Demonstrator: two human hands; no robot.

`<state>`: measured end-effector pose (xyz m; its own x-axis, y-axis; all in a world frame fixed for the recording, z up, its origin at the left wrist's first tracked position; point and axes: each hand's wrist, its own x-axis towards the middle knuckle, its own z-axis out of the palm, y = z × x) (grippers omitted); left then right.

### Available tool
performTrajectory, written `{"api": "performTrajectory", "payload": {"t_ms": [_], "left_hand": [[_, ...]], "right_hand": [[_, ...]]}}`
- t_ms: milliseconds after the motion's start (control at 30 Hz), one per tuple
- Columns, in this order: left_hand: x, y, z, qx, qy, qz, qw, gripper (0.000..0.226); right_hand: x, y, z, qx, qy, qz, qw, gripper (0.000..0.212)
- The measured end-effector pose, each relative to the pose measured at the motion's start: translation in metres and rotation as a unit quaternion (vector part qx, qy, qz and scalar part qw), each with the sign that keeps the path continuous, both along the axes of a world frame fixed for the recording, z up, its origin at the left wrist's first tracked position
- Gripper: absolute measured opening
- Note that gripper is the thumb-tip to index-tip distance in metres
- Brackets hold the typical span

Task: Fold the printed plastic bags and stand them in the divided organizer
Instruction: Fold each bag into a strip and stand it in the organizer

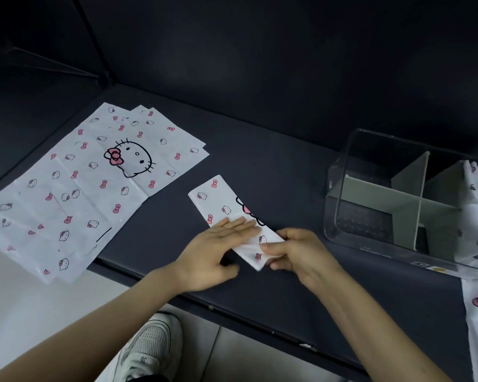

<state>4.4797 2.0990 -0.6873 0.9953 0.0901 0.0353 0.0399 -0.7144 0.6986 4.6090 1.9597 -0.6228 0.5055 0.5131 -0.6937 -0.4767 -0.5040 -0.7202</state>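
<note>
Plastic folded bag strip (218, 199) is lying mid-frame: right hand (301, 252) is pinching its near end, left hand (218, 249) is pressing flat just beyond, its length running toward the upper left, the organizer (340, 205) standing at right.

Dark matte surface (273, 166) across the middle, front edge slanting down to the right. Behind it, a dark back wall (260, 51), meeting a dark side wall (25, 86) at a seam (94, 37) upper left. Thin rods (53, 62) slanting across the side wall. Pale floor (25, 304) below the edge, with one tile joint (213, 351). Dim, even light; faint sheen on the surface.
</note>
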Motion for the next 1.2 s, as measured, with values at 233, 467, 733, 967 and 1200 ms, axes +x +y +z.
{"api": "performTrajectory", "payload": {"t_ms": [233,467,733,967,1200], "left_hand": [[0.008,-0.018,0.009,-0.188,0.014,0.168,0.968,0.068],[0.01,-0.018,0.033,-0.417,0.06,0.229,0.878,0.041],[0.011,-0.019,0.037,-0.364,0.047,0.251,0.896,0.029],[-0.001,-0.016,0.025,-0.127,-0.04,0.343,0.93,0.027],[-0.003,-0.014,0.009,0.003,-0.081,0.319,0.944,0.031]], "right_hand": [[0.011,-0.002,0.025,0.093,0.107,-0.069,0.988,0.012],[0.013,-0.004,0.001,0.076,-0.203,0.112,0.97,0.022],[-0.002,0.004,-0.023,0.021,-0.276,0.052,0.959,0.02],[-0.001,0.013,-0.031,-0.031,-0.331,0.078,0.94,0.023],[0.001,0.019,-0.03,-0.093,-0.406,0.122,0.901,0.022]]}}
